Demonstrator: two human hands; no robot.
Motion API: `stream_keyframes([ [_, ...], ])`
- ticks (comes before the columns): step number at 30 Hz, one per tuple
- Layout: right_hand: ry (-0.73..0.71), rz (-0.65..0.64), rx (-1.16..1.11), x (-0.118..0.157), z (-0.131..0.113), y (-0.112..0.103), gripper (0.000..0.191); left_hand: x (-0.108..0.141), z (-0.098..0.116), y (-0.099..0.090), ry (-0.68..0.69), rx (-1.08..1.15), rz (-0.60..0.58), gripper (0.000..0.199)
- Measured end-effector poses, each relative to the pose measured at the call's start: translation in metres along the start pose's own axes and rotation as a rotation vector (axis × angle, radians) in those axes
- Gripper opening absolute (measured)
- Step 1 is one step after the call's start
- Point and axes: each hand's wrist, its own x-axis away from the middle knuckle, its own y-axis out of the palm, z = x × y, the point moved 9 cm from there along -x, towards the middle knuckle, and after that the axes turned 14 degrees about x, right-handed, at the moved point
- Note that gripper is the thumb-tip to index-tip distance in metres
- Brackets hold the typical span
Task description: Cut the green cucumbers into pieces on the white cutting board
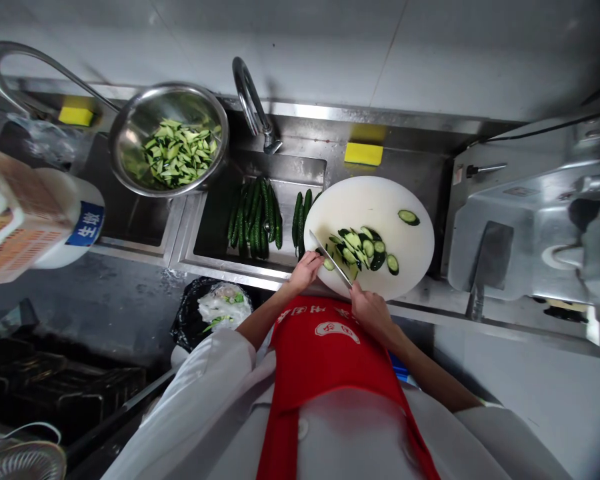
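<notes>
Your steel worktop (303, 145) runs along a pale wall (330, 47). Dark-rimmed, pale-green cucumber slices (353, 247) lie heaped on your round white board (355, 203). Your right grip (371, 310) holds the knife (337, 265); whether your left grip (307, 268) holds anything, I can't tell.

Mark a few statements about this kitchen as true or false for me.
1. The right hand holds a knife over a white board. True.
2. That board is square. False: it is rounded.
3. Whole cucumbers lie in the sink. True.
4. The metal bowl is empty. False: cut cucumber pieces lie in it.
5. A yellow sponge lies beyond the board. True.
6. The left hand is inside the bowl. False: it is at the board's edge, near the knife.
</notes>
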Motion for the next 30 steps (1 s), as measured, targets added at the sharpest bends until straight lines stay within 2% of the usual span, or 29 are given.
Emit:
stream_keyframes([
  [14, 0.009, -0.042, 0.006, 0.002, -0.004, -0.005, 0.037, 0.001, 0.006, -0.001, 0.054, 0.024, 0.032, 0.025],
  [18, 0.007, -0.058, 0.025, 0.003, -0.004, 0.000, 0.037, 0.000, 0.007, -0.003, 0.050, 0.031, 0.059, 0.024],
  [22, 0.005, -0.027, 0.000, 0.003, -0.003, 0.001, 0.037, 0.000, 0.008, -0.003, 0.044, 0.032, 0.056, 0.025],
  [26, 0.012, -0.051, -0.003, 0.003, -0.002, 0.006, 0.036, 0.001, 0.007, -0.004, 0.059, 0.046, 0.066, 0.024],
  [30, -0.001, 0.008, -0.014, 0.004, -0.003, 0.001, 0.038, 0.003, 0.005, -0.003, 0.075, 0.044, 0.044, 0.025],
])
